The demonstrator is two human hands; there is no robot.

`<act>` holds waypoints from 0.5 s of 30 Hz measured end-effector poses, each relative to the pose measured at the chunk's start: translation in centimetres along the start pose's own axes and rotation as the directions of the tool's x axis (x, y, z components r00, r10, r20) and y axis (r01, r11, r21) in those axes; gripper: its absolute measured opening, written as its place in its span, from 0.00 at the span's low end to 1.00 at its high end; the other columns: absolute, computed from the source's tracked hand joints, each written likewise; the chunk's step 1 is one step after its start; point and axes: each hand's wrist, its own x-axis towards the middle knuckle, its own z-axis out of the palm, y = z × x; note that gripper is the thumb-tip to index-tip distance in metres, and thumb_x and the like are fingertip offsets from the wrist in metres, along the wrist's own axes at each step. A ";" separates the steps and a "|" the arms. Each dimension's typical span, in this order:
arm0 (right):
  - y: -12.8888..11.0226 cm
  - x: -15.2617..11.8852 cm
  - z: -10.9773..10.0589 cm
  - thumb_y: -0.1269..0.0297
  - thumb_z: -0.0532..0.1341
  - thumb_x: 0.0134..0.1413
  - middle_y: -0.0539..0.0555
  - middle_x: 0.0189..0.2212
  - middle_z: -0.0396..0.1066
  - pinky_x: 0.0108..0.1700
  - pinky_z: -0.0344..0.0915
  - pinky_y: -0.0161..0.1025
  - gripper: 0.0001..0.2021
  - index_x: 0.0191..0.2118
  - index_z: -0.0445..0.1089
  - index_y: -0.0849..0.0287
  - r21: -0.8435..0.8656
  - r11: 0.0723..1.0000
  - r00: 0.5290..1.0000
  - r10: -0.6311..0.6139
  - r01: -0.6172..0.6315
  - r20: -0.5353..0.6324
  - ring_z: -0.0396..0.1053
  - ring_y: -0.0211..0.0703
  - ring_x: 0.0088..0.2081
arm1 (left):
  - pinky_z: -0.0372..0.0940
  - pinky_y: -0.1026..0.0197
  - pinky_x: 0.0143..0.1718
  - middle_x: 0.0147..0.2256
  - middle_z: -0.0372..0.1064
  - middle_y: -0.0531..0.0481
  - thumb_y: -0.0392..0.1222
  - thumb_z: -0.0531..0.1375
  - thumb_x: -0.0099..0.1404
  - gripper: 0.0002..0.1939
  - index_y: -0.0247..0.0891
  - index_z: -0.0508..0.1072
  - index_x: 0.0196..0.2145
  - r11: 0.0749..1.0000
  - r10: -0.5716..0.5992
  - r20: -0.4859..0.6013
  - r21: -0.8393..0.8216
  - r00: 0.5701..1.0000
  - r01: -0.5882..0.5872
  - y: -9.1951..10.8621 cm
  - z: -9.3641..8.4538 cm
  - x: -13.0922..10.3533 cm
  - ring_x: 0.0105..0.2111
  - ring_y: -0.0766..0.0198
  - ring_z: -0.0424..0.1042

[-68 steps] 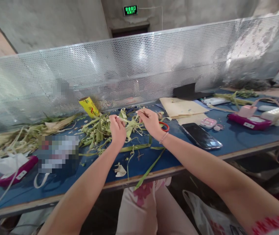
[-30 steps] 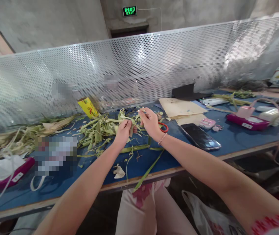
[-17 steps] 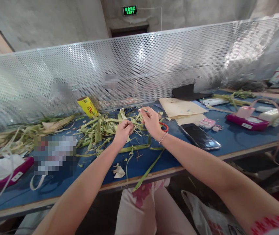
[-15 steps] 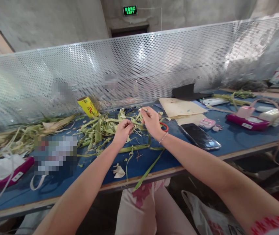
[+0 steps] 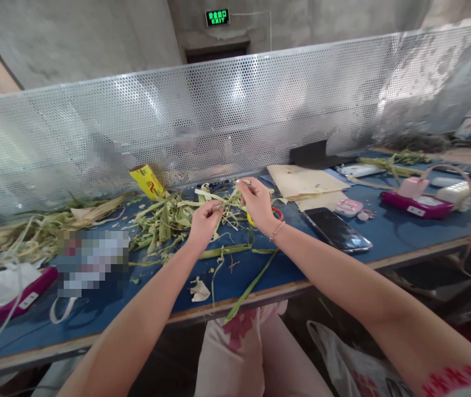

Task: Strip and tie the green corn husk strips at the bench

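My left hand [image 5: 205, 221] is closed in a pinch on a thin pale-green husk strip [image 5: 229, 205], which runs toward the other hand. My right hand [image 5: 256, 203] is closed too, thumb against fingers, near the strip's other end; exactly what sits in its fingertips is too small to make out. Beneath and left of both hands lies a loose heap of green husk strips and knotted pieces [image 5: 158, 223]. A red loop-shaped handle [image 5: 277, 214] shows beside my right wrist, the rest of it hidden behind the hand.
Behind the blue table [image 5: 235, 281] stands a perforated metal screen [image 5: 218, 121]. A yellow box [image 5: 147, 182] leans at the back. To the right lie a black phone [image 5: 337, 229], brown paper [image 5: 305, 184] and a magenta tissue pack [image 5: 417, 205]; another magenta pack [image 5: 24, 298] is at left.
My right hand has moved slightly up and the left a little left and up. A pale strip now shows between them, and the heap's strips behind them have shifted.
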 end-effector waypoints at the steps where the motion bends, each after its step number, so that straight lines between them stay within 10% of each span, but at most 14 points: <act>1: 0.0 0.0 0.0 0.55 0.53 0.51 0.45 0.15 0.55 0.22 0.53 0.32 0.11 0.30 0.64 0.58 -0.004 1.000 1.000 -0.011 0.011 0.009 0.57 0.31 0.17 | 0.48 0.68 0.17 0.13 0.51 0.60 0.36 0.59 0.47 0.04 0.37 0.70 0.26 1.000 -0.008 0.025 -0.006 1.000 0.008 0.1 0.0 -0.1 0.14 0.74 0.50; 9: 0.3 0.0 -0.3 0.57 0.51 0.53 0.46 0.16 0.57 0.25 0.53 0.32 0.11 0.31 0.64 0.57 -0.131 0.984 0.987 -0.105 0.121 0.122 0.56 0.33 0.19 | 0.59 0.65 0.27 0.18 0.64 0.54 0.40 0.57 0.52 0.07 0.35 0.66 0.20 1.000 -0.007 0.161 0.030 0.987 0.002 0.7 0.1 -0.3 0.21 0.69 0.64; 15: 0.6 -0.4 0.0 0.60 0.51 0.52 0.46 0.20 0.62 0.27 0.55 0.33 0.08 0.33 0.64 0.56 -0.294 0.939 0.950 -0.089 0.180 0.298 0.59 0.34 0.21 | 0.45 0.70 0.14 0.16 0.58 0.58 0.36 0.56 0.52 0.04 0.35 0.63 0.22 0.995 -0.092 0.125 -0.024 0.988 0.096 -0.2 0.1 -0.1 0.11 0.77 0.51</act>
